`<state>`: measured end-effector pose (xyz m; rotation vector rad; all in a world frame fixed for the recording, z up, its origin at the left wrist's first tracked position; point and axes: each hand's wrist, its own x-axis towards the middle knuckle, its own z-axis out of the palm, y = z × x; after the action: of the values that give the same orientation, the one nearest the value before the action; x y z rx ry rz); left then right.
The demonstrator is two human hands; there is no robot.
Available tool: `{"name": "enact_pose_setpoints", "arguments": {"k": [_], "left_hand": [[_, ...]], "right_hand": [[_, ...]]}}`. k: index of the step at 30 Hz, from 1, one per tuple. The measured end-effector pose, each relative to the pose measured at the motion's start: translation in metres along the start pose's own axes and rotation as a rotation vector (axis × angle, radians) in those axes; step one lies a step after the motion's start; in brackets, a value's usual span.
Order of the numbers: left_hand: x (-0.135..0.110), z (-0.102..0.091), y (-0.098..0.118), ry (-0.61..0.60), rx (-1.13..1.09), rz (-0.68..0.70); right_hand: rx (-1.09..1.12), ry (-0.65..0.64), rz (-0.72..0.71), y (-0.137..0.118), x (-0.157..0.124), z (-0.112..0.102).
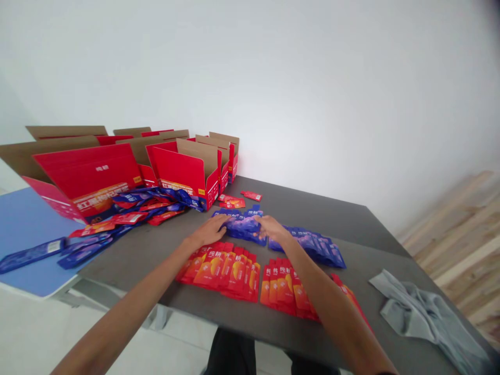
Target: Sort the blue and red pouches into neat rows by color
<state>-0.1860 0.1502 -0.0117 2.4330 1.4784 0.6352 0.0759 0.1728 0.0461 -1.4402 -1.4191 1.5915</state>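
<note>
A loose heap of purple sachets (244, 227) lies in the middle of the dark grey table (344, 224). My left hand (209, 232) reaches it from the left, fingertips at its edge. My right hand (273, 229) rests its fingertips on the heap's right side. Neither hand clearly grips anything. Below my left hand lies a overlapping row of red sachets (221, 271), and a second red row (285, 289) runs partly under my right forearm. Overlapping purple sachets (312, 247) lie to the right of my right hand.
Open red cardboard boxes (183, 174) stand along the far left of the table, beside a jumbled pile of red and purple sachets (152, 204). Long purple packets (31, 255) lie on a blue table (35, 224). A grey cloth (422, 312) lies at the right.
</note>
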Motion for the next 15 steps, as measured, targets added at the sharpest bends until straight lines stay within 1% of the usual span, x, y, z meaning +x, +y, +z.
{"name": "enact_pose_setpoints", "arguments": {"k": [3, 8, 11, 15], "left_hand": [[0.017, 0.010, -0.018, -0.016, -0.018, -0.033], [0.027, 0.018, -0.029, 0.013, -0.036, -0.009], [0.028, 0.020, -0.031, 0.024, -0.044, -0.012], [0.027, 0.019, -0.030, 0.039, -0.054, -0.016]], "right_hand": [[-0.053, 0.021, 0.045, -0.010, 0.023, 0.018], [-0.170, 0.042, 0.077, -0.018, 0.051, 0.040], [-0.272, 0.045, 0.092, -0.016, 0.060, 0.047], [-0.451, 0.065, 0.099, -0.014, 0.064, 0.047]]}}
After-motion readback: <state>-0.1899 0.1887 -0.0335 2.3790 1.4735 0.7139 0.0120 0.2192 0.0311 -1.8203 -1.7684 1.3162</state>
